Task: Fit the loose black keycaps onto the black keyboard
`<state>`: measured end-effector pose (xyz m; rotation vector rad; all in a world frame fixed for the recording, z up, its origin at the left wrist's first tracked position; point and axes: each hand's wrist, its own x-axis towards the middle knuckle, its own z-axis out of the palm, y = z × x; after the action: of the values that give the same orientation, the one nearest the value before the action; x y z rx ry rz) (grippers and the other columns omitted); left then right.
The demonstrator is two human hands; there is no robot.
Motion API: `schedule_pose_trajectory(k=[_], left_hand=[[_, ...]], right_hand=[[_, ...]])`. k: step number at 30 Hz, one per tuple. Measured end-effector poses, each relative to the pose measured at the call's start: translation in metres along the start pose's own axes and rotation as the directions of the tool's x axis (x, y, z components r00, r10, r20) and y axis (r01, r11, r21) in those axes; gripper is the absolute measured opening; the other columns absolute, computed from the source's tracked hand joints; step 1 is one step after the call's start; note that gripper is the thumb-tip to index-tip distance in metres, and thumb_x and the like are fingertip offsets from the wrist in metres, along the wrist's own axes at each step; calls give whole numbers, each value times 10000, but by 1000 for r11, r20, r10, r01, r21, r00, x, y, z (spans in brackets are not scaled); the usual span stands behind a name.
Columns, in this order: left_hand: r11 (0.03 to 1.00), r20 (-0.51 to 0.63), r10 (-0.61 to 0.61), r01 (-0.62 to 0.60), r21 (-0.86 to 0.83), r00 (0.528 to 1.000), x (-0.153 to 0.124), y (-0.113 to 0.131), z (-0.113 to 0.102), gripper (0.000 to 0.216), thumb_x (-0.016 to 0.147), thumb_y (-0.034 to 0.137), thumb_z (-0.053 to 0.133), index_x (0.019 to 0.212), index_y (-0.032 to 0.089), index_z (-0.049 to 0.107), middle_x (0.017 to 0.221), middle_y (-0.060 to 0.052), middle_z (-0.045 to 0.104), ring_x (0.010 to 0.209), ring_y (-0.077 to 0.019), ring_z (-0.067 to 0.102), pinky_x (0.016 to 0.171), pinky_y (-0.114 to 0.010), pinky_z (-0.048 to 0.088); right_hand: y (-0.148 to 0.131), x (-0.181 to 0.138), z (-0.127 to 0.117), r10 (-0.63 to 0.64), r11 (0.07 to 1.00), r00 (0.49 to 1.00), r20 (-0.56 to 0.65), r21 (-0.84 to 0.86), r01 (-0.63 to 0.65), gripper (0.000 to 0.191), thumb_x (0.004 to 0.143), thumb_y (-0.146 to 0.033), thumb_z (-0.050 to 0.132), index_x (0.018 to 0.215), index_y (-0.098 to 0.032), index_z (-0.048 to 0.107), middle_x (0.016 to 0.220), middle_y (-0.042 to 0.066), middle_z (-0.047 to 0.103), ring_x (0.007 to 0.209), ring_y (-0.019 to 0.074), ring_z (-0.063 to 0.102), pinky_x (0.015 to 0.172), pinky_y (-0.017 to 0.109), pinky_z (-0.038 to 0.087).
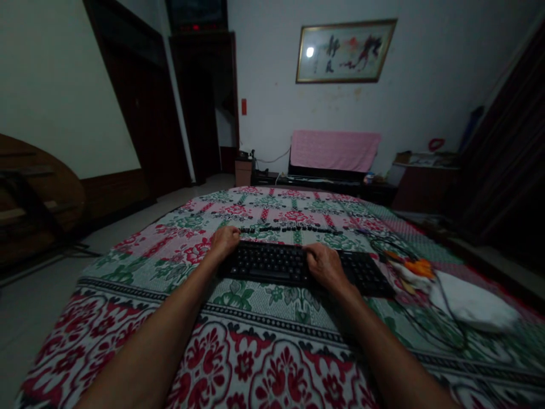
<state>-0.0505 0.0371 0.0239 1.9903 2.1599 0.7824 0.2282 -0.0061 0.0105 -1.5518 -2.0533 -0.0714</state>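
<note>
A black keyboard (268, 262) lies on the patterned cloth in front of me. Just beyond its far edge, small black pieces like keycaps (298, 229) form a line. My left hand (225, 241) is closed at the keyboard's far left corner, its fingertips close to the left end of that line. Whatever is in those fingers is too small or hidden to make out. Over the keyboard, right of its middle, rests my right hand (326, 264) with curled fingers. Its fingertips are at the far row of keys, and what they grip is hidden.
To the right on the cloth (272, 352) lie a dark cable (430, 338), an orange item (417, 267) and a white bundle (472, 301). A pink cloth (334, 150) drapes something by the far wall. A round wooden board (38, 176) leans at the left.
</note>
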Motion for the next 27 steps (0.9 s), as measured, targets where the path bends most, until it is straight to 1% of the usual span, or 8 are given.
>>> schedule_pose_trajectory(k=[2, 4, 5, 9, 12, 15, 22, 27], left_hand=[[999, -33, -22, 23, 22, 999, -11, -3, -1, 356, 762, 287, 393, 1002, 192, 639, 1018, -79, 643, 927, -204, 569, 771, -256, 398], [995, -125, -88, 92, 25, 988, -22, -4, -2, 359, 776, 274, 366, 997, 198, 639, 1001, -70, 651, 929, -200, 573, 786, -265, 402], [996, -153, -89, 93, 18, 984, -28, -5, -2, 358, 778, 263, 361, 992, 196, 640, 997, -67, 653, 934, -195, 573, 798, -263, 401], [988, -162, -155, 152, -34, 975, -51, -9, 6, 344, 788, 289, 365, 972, 213, 645, 948, -59, 667, 877, -203, 594, 759, -278, 426], [993, -207, -121, 115, -41, 971, -67, -14, 16, 358, 807, 279, 347, 1013, 177, 621, 974, -78, 655, 905, -197, 585, 797, -272, 416], [999, -245, -27, 16, -47, 969, -75, -17, 24, 359, 816, 260, 346, 1058, 160, 592, 1036, -77, 631, 954, -180, 567, 843, -262, 399], [999, -248, -3, -5, -34, 969, -77, -17, 27, 350, 814, 230, 353, 1066, 163, 587, 1069, -75, 623, 989, -168, 560, 874, -261, 396], [999, -263, 15, -25, -34, 965, -79, -20, 27, 365, 820, 250, 341, 1072, 155, 586, 1036, -81, 635, 956, -172, 576, 843, -258, 418]], right_hand=[[3, -11, -6, -13, 1000, 997, -74, 8, 14, 252, 778, -159, 421, 930, -184, 621, 945, 41, 636, 919, 154, 543, 855, 278, 334], [5, -22, -10, -37, 999, 986, -161, 18, 41, 235, 770, -143, 433, 914, -178, 615, 946, 44, 632, 926, 162, 533, 848, 289, 324], [6, -28, -11, -56, 998, 977, -204, 19, 61, 229, 765, -136, 440, 912, -175, 610, 957, 47, 628, 936, 167, 526, 850, 296, 316], [10, -50, -10, -72, 997, 944, -322, 11, 80, 224, 765, -125, 444, 919, -175, 600, 973, 49, 617, 957, 174, 506, 872, 321, 274], [13, -58, -6, -74, 997, 945, -318, 8, 80, 215, 778, -143, 440, 917, -174, 601, 958, 48, 620, 931, 167, 511, 842, 311, 277], [17, -60, -1, -54, 998, 950, -307, 5, 58, 209, 787, -157, 427, 891, -172, 608, 925, 48, 627, 906, 160, 515, 811, 297, 283], [19, -60, 3, -25, 999, 957, -290, 14, 30, 210, 786, -163, 417, 866, -170, 611, 924, 49, 621, 898, 155, 506, 808, 283, 277], [19, -62, 3, 17, 999, 961, -276, 50, -3, 201, 788, -170, 425, 859, -175, 612, 915, 39, 617, 900, 154, 500, 809, 277, 276]])
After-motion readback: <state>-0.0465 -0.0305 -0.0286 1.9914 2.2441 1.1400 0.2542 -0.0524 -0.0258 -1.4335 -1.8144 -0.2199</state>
